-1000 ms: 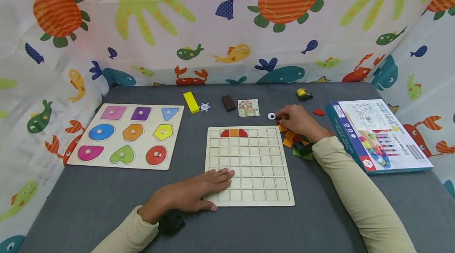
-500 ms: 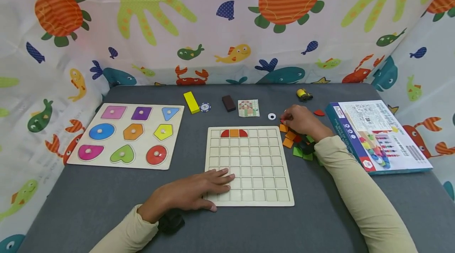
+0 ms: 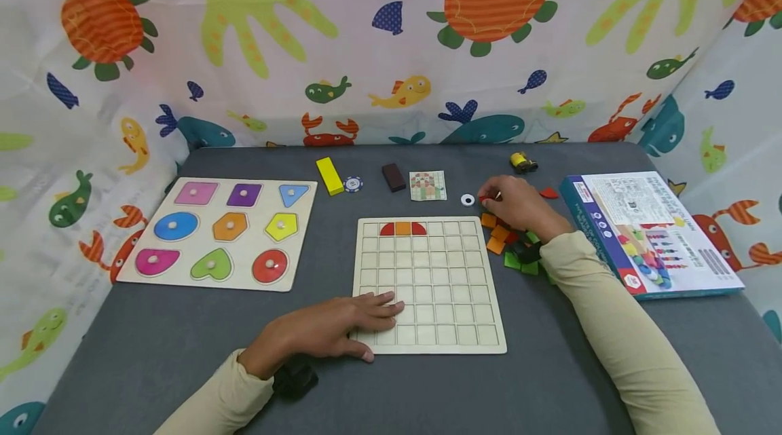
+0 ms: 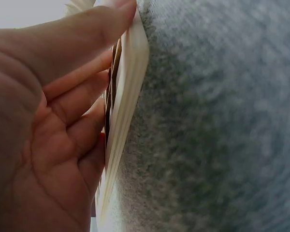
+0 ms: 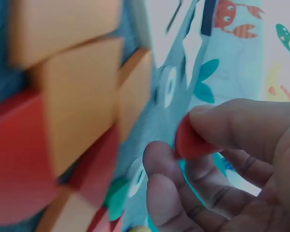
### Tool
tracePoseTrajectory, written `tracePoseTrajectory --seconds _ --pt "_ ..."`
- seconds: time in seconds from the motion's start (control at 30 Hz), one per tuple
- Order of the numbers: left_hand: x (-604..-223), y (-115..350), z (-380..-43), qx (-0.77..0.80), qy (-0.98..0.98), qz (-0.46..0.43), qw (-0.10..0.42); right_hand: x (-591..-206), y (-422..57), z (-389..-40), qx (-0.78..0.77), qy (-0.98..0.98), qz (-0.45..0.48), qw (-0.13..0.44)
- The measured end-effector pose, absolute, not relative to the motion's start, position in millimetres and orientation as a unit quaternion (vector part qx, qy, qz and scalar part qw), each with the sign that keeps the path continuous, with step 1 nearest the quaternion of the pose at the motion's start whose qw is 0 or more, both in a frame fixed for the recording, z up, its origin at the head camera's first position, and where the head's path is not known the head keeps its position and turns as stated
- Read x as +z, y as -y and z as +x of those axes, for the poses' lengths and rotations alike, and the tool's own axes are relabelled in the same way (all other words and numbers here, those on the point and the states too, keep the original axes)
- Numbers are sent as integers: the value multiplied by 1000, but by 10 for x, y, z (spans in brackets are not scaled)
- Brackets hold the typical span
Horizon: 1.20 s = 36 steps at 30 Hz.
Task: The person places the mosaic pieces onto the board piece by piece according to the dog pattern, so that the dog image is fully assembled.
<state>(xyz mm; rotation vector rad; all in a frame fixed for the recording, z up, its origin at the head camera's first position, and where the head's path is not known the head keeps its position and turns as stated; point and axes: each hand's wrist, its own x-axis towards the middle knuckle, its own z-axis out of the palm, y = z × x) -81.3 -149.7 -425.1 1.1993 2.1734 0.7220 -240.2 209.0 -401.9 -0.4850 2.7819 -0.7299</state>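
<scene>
Fingertips on the right hand (image 3: pixel 516 204) were right beside the white ring (image 3: pixel 463 199) a second ago; now we see a small gap there. In the right wrist view they pinch a red piece (image 5: pixel 195 137) between thumb and finger, closed to its width and apart from the pile. We judge that one piece has been picked out but not yet set down.

The grid board (image 3: pixel 440 286) has stayed put, and its top row holds only two red corner pieces (image 3: pixel 387 229) with an orange square (image 3: pixel 403 229) between them. The left hand (image 3: pixel 332 330) still lies across the board's near left corner, fingers extended and gripping nothing that we can see, so it covers some cells there.

Beneath the right hand we find orange pieces (image 3: pixel 496 243) and green pieces (image 3: pixel 512 260), partly hidden by the hand and the dark wrist device (image 3: pixel 527 252); we cannot count them. A picture card (image 3: pixel 427 185) lies beyond the board, a dark block (image 3: pixel 393 178) beside it. The box (image 3: pixel 660 238) stands right of the forearm, and the shape puzzle (image 3: pixel 205 228) sits well to the left, out of the way.
</scene>
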Motion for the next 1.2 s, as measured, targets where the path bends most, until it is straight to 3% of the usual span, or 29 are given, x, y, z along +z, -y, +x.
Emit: tracePoseTrajectory --seconds 0.53,1.2 --pt "-4310 1506 -831 273 -803 456 271 -3993 -1493 -2376 -329 -908 -235 110" --pt "-4285 1501 -827 276 -802 453 275 -4013 -1074 -2291 -352 -882 -292 115"
